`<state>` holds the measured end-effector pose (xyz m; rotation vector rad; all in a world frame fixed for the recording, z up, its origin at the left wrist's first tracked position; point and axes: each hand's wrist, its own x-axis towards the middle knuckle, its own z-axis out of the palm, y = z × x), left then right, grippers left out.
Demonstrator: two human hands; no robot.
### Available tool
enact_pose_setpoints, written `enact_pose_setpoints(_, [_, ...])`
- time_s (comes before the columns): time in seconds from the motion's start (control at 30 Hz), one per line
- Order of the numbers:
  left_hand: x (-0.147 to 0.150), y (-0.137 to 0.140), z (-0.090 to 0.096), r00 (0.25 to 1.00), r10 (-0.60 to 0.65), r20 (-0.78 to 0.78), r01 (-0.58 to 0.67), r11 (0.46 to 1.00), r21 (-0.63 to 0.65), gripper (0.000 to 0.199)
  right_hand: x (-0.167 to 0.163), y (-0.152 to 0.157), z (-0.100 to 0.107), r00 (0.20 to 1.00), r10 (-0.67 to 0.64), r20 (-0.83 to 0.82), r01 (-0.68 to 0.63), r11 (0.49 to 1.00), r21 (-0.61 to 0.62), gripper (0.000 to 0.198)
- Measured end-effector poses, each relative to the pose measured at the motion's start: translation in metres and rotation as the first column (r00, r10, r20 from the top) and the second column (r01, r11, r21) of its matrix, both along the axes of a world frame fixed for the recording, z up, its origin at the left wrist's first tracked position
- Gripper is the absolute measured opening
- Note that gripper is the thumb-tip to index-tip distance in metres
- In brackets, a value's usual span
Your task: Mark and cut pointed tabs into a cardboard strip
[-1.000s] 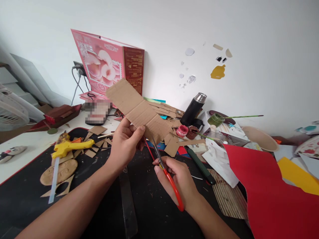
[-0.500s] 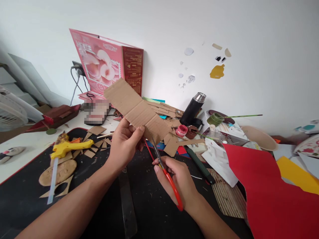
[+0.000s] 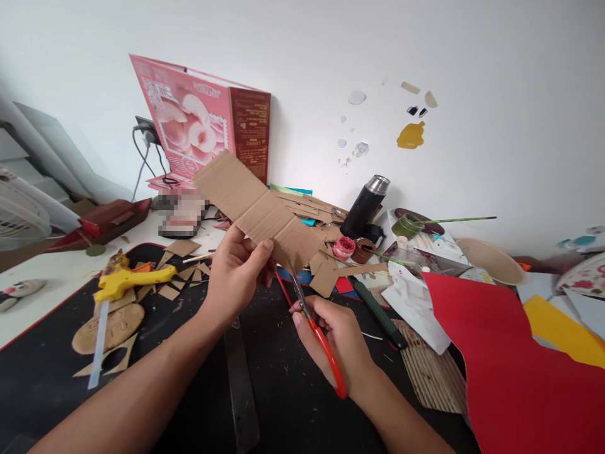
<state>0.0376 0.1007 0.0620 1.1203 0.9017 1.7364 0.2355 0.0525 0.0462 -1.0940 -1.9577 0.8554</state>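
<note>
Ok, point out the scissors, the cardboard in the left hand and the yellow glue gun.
Scissors [image 3: 328, 353]: head view, on the red handle.
Held cardboard [image 3: 254, 205]: head view, near its middle crease.
Yellow glue gun [image 3: 116, 284]: head view, on its body.

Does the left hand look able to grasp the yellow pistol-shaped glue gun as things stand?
Probably not: the left hand grips the creased brown cardboard piece. Otherwise, the way to the glue gun looks fairly free, with low brown cardboard scraps lying between.

white wall behind, plain but for small pale cut-outs and one mustard shape. plugged cables at left. white tabletop, black mat over near part. light soft, brightest mid-wall.
</note>
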Motion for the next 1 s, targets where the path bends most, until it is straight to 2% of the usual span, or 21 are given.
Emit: enact_pose_setpoints(1.0, [0.0011,0.0013,0.0004,1.000,-0.018,0.003,0.018,1.000,-0.004,0.043,-0.0004,0.0003,0.0000,1.000,-0.015,0.016,0.015,1.000,-0.023,0.021])
